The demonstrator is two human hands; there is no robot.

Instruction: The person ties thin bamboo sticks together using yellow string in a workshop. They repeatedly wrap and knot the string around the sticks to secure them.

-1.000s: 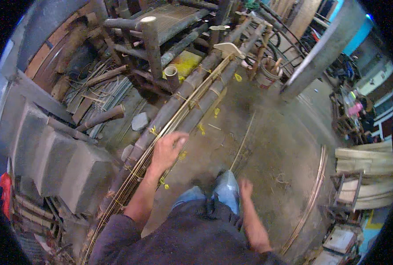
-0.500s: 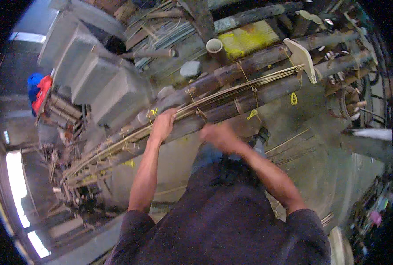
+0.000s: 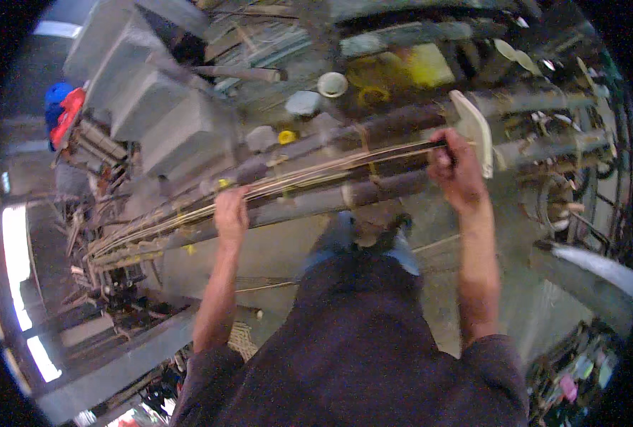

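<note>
A bundle of long thin tan strips (image 3: 330, 169) runs from the far left up to the right, lying along two thick brown poles (image 3: 402, 117). My left hand (image 3: 231, 215) is closed over the bundle left of the middle. My right hand (image 3: 459, 171) is closed around the strips' right end, with its thumb side up. Just beyond it a cream-coloured curved board (image 3: 481, 132) stands upright across the poles. Yellow ties (image 3: 222, 183) are looped at places along the poles. The right fingertips are slightly blurred.
Grey concrete steps (image 3: 177, 117) rise at the back left. Behind the poles are a white-rimmed tube (image 3: 332, 85), a pale stone block (image 3: 303, 104) and a yellow board (image 3: 430, 65). A red and blue cloth (image 3: 67, 114) lies far left. A grey beam (image 3: 594, 263) stands at right.
My right hand has moved right and away from me, from near my body to the strips' right end, and has closed there. My left hand has shifted slightly left and nearer along the bundle.
</note>
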